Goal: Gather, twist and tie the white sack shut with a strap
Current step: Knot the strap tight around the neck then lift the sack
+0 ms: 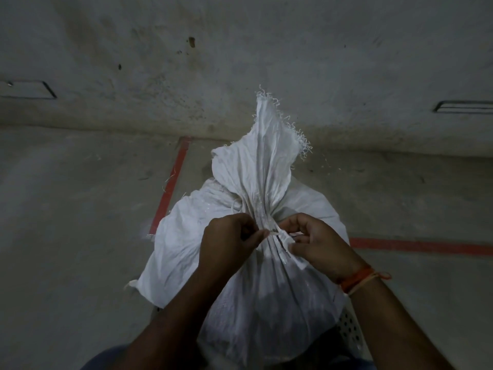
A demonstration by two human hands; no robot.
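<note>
A full white woven sack (186,244) stands on the floor in front of me. Its mouth is gathered into a tight neck, and the loose frayed top (266,156) fans out above it. A thin white strap (282,236) runs around the neck. My left hand (229,239) pinches one end of the strap at the left of the neck. My right hand (317,241) pinches the other end at the right, with a short tail of strap hanging below its fingers. Another loop of strap shows at the left side of the neck.
The sack rests on a dusty concrete floor marked with red painted lines (170,188). A rough grey wall (240,62) rises just behind it. A perforated white object (350,332) peeks out at the sack's lower right.
</note>
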